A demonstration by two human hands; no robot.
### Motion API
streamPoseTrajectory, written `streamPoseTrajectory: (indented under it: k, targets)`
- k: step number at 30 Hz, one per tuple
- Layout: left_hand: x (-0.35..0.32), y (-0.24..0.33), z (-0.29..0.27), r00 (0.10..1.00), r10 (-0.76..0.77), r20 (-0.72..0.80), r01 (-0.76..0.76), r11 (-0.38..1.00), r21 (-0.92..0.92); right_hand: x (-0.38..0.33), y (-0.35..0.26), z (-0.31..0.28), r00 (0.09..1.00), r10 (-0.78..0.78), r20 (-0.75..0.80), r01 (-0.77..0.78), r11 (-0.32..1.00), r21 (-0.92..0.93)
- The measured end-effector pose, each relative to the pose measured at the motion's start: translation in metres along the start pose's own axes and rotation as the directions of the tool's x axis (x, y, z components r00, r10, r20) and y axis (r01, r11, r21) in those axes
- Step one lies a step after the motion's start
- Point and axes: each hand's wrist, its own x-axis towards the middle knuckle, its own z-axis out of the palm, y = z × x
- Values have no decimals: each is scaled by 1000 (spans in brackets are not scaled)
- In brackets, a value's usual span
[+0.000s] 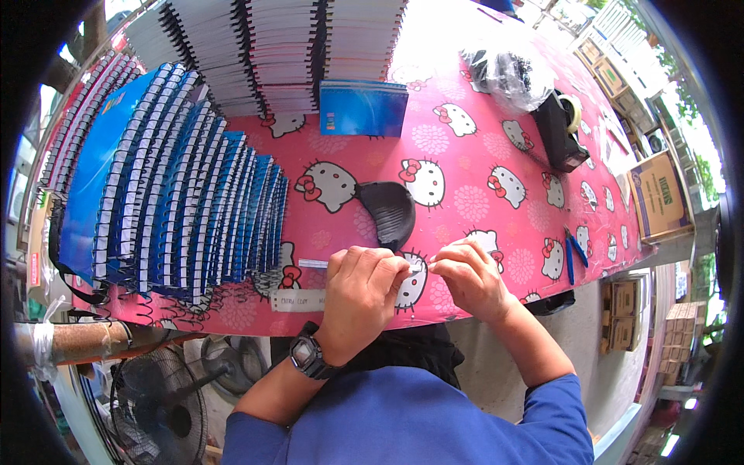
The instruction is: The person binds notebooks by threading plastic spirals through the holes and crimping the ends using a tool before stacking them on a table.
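Over the near edge of the pink table, my left hand (358, 293) is closed in a pinch, a dark watch on its wrist. My right hand (471, 277) pinches too, its fingertips a short way from the left ones. Something small and whitish shows at the fingertips, too small to name. Just beyond them lies a black curved, ribbed piece (389, 213). A white paper strip (296, 301) with handwriting rests beside my left hand, and a narrower white strip (313, 263) lies behind it.
Stacked blue spiral notebooks (167, 178) fill the left side, with more white-paged stacks (283, 54) behind. One blue notebook (363, 108) lies at the back. Right of it are clear plastic wrap (518, 81), a black tape dispenser (559, 132) and a blue-handled tool (571, 256). A fan (159, 407) stands below left.
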Motion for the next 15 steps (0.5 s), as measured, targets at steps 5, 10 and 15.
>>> streamPoseTrajectory:
  k: [5, 10, 15]
  targets:
    - [-1, 0, 2, 1000, 9, -18, -9, 1000, 21, 6, -2, -8, 996, 0, 89, -4, 999, 50]
    - [-2, -2, 4, 999, 11, -30, -11, 1000, 21, 11, -9, -4, 979, 188, 85, -203, 950, 238]
    - [0, -1, 3, 1000, 6, -21, -6, 1000, 17, 12, -8, 0, 988, 149, -33, -144, 984, 105]
